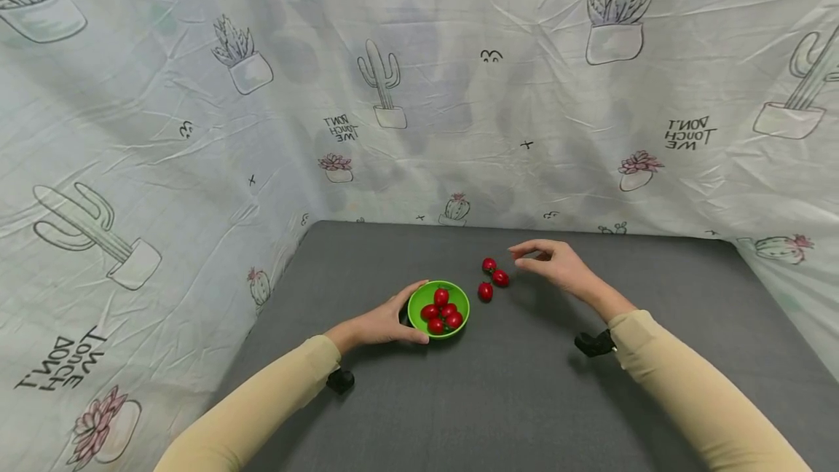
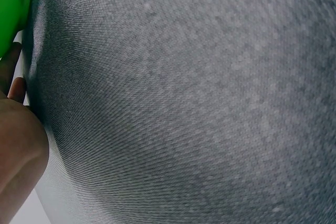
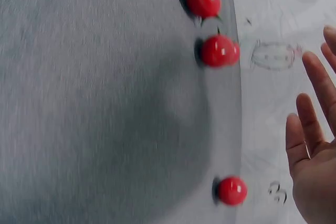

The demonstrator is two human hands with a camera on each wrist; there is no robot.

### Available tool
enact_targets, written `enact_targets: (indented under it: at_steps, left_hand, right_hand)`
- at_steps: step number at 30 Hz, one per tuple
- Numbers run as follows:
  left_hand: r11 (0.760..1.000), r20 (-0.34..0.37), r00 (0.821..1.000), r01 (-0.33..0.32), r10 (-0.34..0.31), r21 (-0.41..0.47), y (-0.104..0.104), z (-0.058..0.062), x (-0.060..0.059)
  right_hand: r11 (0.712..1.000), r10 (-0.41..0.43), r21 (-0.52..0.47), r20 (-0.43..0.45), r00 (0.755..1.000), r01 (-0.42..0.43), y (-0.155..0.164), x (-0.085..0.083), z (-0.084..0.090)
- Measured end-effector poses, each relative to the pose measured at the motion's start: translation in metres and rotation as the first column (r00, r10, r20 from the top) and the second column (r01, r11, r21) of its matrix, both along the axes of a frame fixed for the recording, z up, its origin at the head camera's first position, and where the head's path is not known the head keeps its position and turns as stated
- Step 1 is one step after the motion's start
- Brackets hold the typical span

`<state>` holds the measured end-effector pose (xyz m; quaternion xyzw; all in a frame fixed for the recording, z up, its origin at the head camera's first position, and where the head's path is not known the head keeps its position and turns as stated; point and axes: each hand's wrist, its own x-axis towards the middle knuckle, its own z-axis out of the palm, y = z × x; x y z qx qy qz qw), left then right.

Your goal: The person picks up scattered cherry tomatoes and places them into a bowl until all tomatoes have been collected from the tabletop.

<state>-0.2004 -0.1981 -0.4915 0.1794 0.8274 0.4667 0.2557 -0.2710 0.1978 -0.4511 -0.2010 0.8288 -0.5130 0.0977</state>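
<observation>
Green bowl (image 1: 438,307) on grey table (image 1: 524,399), holds four red cherry tomatoes (image 1: 442,311). Three loose tomatoes (image 1: 492,277) lie on table just right of bowl. Left hand (image 1: 383,323) curls round bowl's near-left side. Right hand (image 1: 553,264) hovers near loose tomatoes, fingers relaxed, holding nothing. Backdrop cloth (image 1: 164,130) printed "DON'T TOUCH ME", mirrored

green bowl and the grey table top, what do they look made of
Green bowl: probably plastic, going by its uniform bright colour and smooth, slightly glossy wall. Grey table top: covered in woven cloth, matte; the left wrist view shows a fine weave.
</observation>
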Motion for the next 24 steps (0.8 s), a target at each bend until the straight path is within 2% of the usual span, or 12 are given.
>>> enact_targets:
  at_steps: [12, 24]
  left_hand:
    - [1.000, 0.001, 1.000, 0.003, -0.003, 0.002, 0.000, 0.000, 0.000]
    - [1.000, -0.002, 1.000, 0.008, -0.008, 0.008, 0.000, 0.001, 0.001]
  right_hand:
    - [0.990, -0.132, 0.038, -0.027, 0.991, 0.133, 0.034, -0.006, -0.001]
    - [0.967, -0.238, 0.061, -0.113, 0.965, 0.246, 0.058, -0.015, -0.010]
